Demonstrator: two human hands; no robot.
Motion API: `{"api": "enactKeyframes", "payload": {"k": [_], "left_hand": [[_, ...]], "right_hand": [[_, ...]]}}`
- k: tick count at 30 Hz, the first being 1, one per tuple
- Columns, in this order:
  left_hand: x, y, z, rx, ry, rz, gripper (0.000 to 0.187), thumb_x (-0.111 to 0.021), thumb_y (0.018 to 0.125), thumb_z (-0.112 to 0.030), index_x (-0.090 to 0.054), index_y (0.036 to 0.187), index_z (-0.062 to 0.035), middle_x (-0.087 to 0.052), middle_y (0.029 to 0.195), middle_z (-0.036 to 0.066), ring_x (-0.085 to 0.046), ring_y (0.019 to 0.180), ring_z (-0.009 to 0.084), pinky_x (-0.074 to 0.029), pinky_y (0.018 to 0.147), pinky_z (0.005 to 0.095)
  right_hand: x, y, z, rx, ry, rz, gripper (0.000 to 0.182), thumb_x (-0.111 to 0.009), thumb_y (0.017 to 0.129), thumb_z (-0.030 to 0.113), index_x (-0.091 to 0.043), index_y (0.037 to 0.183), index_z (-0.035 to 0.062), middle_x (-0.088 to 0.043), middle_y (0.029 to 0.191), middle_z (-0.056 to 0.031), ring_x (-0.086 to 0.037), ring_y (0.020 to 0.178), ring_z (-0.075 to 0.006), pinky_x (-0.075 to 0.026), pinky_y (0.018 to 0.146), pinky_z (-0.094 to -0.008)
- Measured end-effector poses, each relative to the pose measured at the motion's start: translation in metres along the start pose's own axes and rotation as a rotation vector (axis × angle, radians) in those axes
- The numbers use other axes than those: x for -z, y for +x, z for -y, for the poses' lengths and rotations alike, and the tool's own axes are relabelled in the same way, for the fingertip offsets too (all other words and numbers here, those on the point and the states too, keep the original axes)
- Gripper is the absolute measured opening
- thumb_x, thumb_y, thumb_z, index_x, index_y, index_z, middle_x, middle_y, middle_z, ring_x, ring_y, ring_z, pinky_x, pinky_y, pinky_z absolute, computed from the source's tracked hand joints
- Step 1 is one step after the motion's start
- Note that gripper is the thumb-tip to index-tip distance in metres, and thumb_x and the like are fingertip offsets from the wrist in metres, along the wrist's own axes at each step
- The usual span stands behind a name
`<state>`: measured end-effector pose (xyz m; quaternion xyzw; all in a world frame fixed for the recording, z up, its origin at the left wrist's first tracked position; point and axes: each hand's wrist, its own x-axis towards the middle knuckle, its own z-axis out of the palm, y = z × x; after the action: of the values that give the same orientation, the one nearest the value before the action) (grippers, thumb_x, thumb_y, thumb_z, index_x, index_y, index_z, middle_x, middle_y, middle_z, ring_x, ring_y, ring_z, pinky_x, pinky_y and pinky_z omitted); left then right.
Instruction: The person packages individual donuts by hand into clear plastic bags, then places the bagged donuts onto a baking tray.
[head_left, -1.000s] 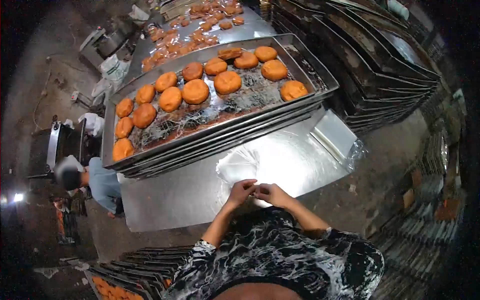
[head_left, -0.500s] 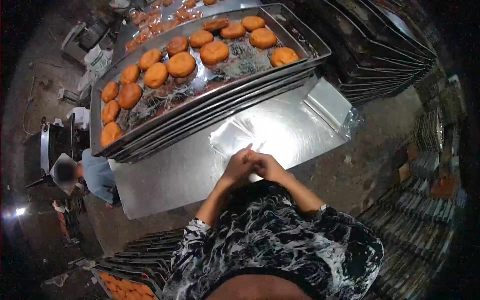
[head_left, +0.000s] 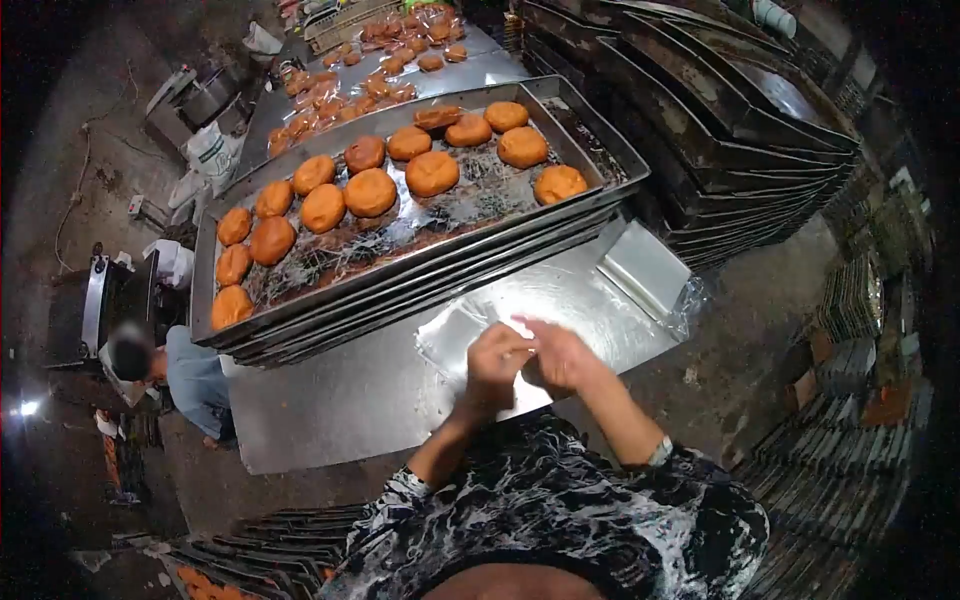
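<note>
My left hand (head_left: 495,362) and my right hand (head_left: 562,357) meet in front of my body, above the near edge of the metal table (head_left: 310,420). The left fingers are curled closed. The right fingers are pinched close against them and slightly blurred; whatever may be between the fingertips is hidden. Under and beside my left hand, thin clear plastic bags (head_left: 445,335) lie flat on the tabletop. Just beyond the hands, a metal baking tray (head_left: 420,256) holds several round orange-brown buns (head_left: 432,173) and rests on a stack of similar trays.
A stack of clear plastic sheets (head_left: 648,268) lies at the table's right end. Bagged buns (head_left: 345,105) cover a farther table. Tall stacks of dark trays (head_left: 740,170) stand at the right. A person in a blue-grey shirt (head_left: 195,375) is low at the left.
My hands have risen slightly and turned, with the right fingers now lifted against the left. The view has tilted up, showing more of the far table.
</note>
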<state>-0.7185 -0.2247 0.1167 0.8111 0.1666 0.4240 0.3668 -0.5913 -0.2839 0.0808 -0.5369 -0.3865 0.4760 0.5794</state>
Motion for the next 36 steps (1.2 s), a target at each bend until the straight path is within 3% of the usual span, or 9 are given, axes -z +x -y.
{"api": "enactKeyframes", "payload": {"k": [1,6,9,13,15,23,28,33,36], "left_hand": [[-0.006,0.001,-0.002,0.003,-0.054,0.064,0.015,-0.059,0.069,-0.002,-0.060,0.083,-0.0006,-0.055,0.083,0.011,-0.054,0.075,0.0184,-0.043,0.065,0.0277],[0.006,0.056,-0.011,0.464,-1.210,-0.547,0.054,-0.059,0.075,-0.015,-0.035,0.122,-0.0046,-0.042,0.114,0.014,-0.045,0.099,0.0242,-0.039,0.083,0.0354],[0.048,0.054,0.033,0.591,-1.133,-0.638,0.046,-0.054,0.081,-0.019,-0.036,0.121,-0.0051,-0.048,0.102,0.009,-0.048,0.090,0.0199,-0.041,0.082,0.0366],[0.082,0.044,0.037,0.457,-1.004,-1.102,0.033,-0.055,0.080,-0.014,-0.046,0.111,-0.0066,-0.050,0.099,0.007,-0.050,0.089,0.0192,-0.041,0.085,0.0445],[0.091,0.033,0.030,0.446,-0.993,-1.152,0.036,-0.053,0.081,-0.015,-0.043,0.114,-0.0065,-0.049,0.098,0.006,-0.049,0.092,0.0197,-0.040,0.085,0.0458],[0.118,-0.004,0.011,0.433,-0.943,-1.332,0.045,-0.050,0.078,-0.014,-0.035,0.120,-0.0066,-0.044,0.106,0.009,-0.041,0.106,0.0250,-0.035,0.091,0.0496],[0.118,0.010,0.018,0.350,-1.014,-1.191,0.044,-0.050,0.078,-0.015,-0.037,0.119,-0.0059,-0.046,0.106,0.009,-0.042,0.105,0.0251,-0.034,0.091,0.0511],[0.153,0.015,0.005,0.189,-1.030,-1.232,0.041,-0.050,0.079,-0.020,-0.038,0.115,-0.0058,-0.046,0.106,0.009,-0.044,0.101,0.0264,-0.036,0.089,0.0526],[0.176,0.009,0.018,0.093,-1.073,-1.429,0.041,-0.049,0.079,-0.020,-0.036,0.115,-0.0058,-0.044,0.108,0.011,-0.044,0.102,0.0282,-0.037,0.088,0.0518]], "right_hand": [[0.002,0.019,0.033,-0.382,0.771,-0.146,0.034,-0.046,0.086,0.025,-0.047,0.113,0.0046,-0.046,0.061,0.0005,-0.048,0.053,-0.0055,-0.037,0.038,-0.0177],[-0.028,0.051,0.075,0.146,1.328,0.705,0.059,-0.041,0.085,0.040,-0.023,0.130,0.0064,-0.031,0.131,-0.0128,-0.035,0.117,-0.0255,-0.030,0.095,-0.0361],[-0.021,0.086,0.066,-0.151,0.431,0.531,0.044,-0.049,0.084,0.021,-0.036,0.122,0.0019,-0.043,0.122,-0.0143,-0.046,0.107,-0.0237,-0.039,0.087,-0.0349],[0.043,0.279,0.128,0.913,-1.114,-0.141,0.046,-0.064,0.066,0.014,-0.047,0.108,0.0021,-0.057,0.093,-0.0152,-0.050,0.094,-0.0307,-0.039,0.083,-0.0385],[0.112,0.387,0.123,0.213,-1.745,0.143,0.085,-0.072,0.058,0.038,-0.031,0.126,0.0087,-0.040,0.123,-0.0187,-0.037,0.114,-0.0326,-0.033,0.092,-0.0381],[0.104,0.425,0.099,0.247,-1.583,0.085,0.046,-0.058,0.061,0.025,-0.055,0.106,0.0113,-0.059,0.097,-0.0140,-0.057,0.088,-0.0283,-0.044,0.079,-0.0372],[0.039,0.321,0.109,0.345,-1.713,0.243,0.067,-0.067,0.061,0.037,-0.042,0.121,0.0190,-0.038,0.123,-0.0175,-0.029,0.113,-0.0468,-0.028,0.092,-0.0498],[0.056,0.334,0.126,0.048,-0.960,0.109,0.039,-0.062,0.071,0.026,-0.056,0.101,0.0008,-0.057,0.070,-0.0057,-0.054,0.065,-0.0142,-0.043,0.062,-0.0276],[-0.012,0.223,0.118,0.514,-0.634,0.043,0.046,-0.062,0.072,0.026,-0.050,0.109,0.0006,-0.056,0.100,-0.0090,-0.052,0.089,-0.0171,-0.041,0.078,-0.0298]]}}
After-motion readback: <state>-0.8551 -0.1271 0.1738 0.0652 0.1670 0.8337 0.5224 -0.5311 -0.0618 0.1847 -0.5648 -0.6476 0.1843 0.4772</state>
